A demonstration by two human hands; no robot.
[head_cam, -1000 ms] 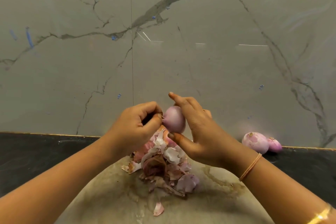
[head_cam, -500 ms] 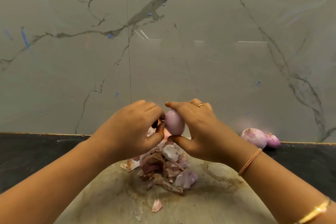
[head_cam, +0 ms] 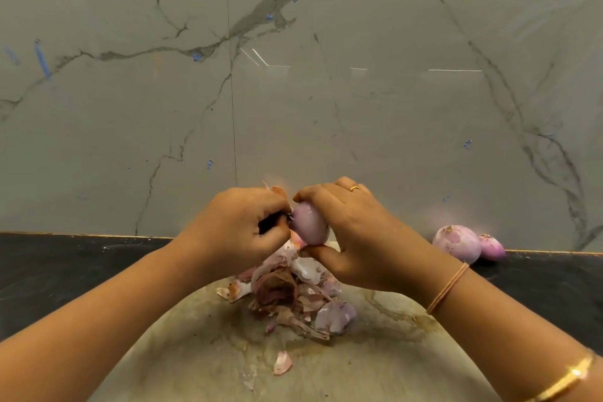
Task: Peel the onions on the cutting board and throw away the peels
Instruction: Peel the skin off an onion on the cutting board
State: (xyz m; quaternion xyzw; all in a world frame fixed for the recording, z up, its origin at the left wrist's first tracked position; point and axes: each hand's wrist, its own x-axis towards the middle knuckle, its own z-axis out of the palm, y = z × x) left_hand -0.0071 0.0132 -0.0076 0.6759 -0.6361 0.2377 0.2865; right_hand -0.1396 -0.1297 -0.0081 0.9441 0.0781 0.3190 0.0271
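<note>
My right hand grips a small, smooth purple onion between thumb and fingers, above the worn round cutting board. My left hand is curled at the onion's left end and pinches a blurred strip of peel that sticks up above its fingers. Something dark shows inside that fist; I cannot tell what it is. A heap of pink and brown peels lies on the board below both hands. One loose peel lies nearer to me.
Two more purple onions, a larger one and a smaller one, sit on the black counter at the right, against the grey marble wall. The wall rises directly behind the hands.
My right hand has turned the onion and closed its fingers over the top of it. My left hand has curled tighter at the onion's end and pulled a bit of peel upward.
</note>
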